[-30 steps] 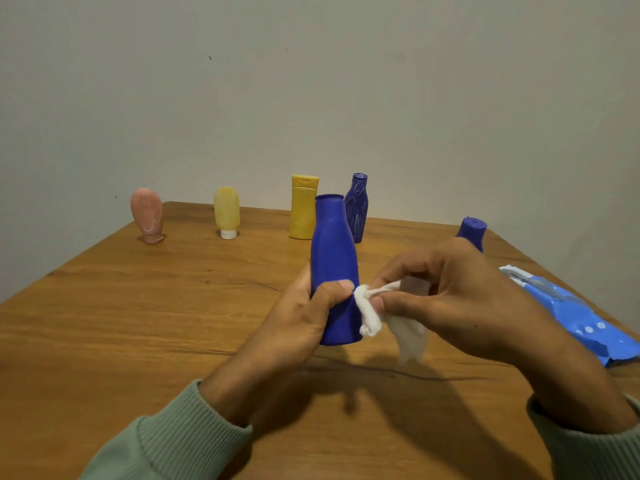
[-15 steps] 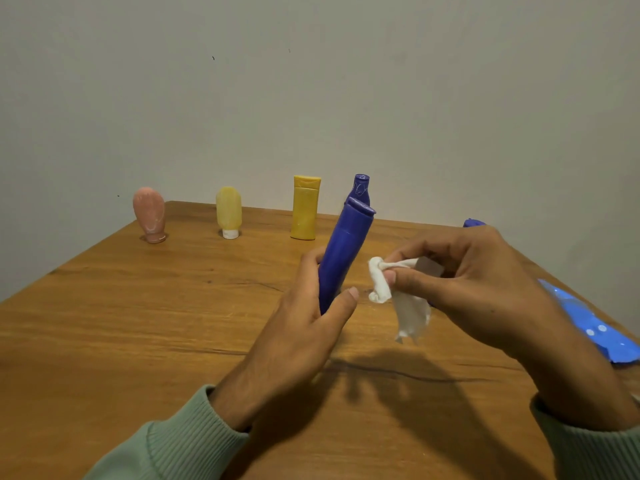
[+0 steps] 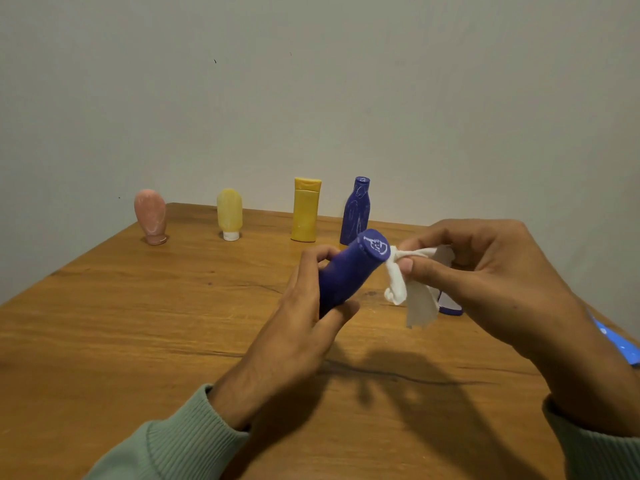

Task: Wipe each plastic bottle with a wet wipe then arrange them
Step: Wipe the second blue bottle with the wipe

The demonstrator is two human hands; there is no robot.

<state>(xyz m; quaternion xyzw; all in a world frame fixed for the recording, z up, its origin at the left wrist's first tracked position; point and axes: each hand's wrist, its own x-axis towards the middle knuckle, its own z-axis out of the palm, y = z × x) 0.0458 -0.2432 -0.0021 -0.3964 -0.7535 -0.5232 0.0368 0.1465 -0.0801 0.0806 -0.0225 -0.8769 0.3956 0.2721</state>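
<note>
Both hands busy: left hand grips the tilted blue bottle, presenting its end to the right hand's pinched wet wipe.

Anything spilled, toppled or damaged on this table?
Nothing spilled or toppled. The dark blue bottle in the back row shows whitish scuffs. The blue bottle is tilted only because the left hand grips it.

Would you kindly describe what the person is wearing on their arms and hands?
Both arms wear pale green knit sleeves, the left sleeve and right sleeve ending in ribbed cuffs at the wrists. The left hand and right hand are bare: no gloves, rings or watch visible.
</note>
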